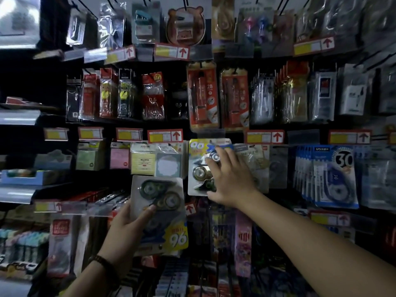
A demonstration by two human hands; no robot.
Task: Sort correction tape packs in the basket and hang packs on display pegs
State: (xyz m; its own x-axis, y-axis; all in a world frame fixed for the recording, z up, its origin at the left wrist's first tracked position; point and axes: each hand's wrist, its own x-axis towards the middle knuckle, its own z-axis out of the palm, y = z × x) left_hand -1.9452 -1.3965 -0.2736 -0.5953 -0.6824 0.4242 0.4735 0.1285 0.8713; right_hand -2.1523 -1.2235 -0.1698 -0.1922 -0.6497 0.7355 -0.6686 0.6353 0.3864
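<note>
My left hand [126, 228] grips a correction tape pack [159, 211], held upside down, its yellow "96" corner at the bottom and the tape rolls showing through the blister. My right hand [230, 181] reaches up to a second, upright correction tape pack [199, 166] with a yellow and blue header, hanging at the display wall. Its fingers lie over the pack's right side and its thumb sits under the lower edge. The peg behind that pack is hidden. No basket is in view.
The wall is packed with hanging stationery: blue "30" correction tape packs [334, 174] at right, sticky notes [143, 161] at left, red lead and pencil packs [202, 97] above. Red-framed price tags [165, 136] line each row. Grey shelves [17, 116] jut out at far left.
</note>
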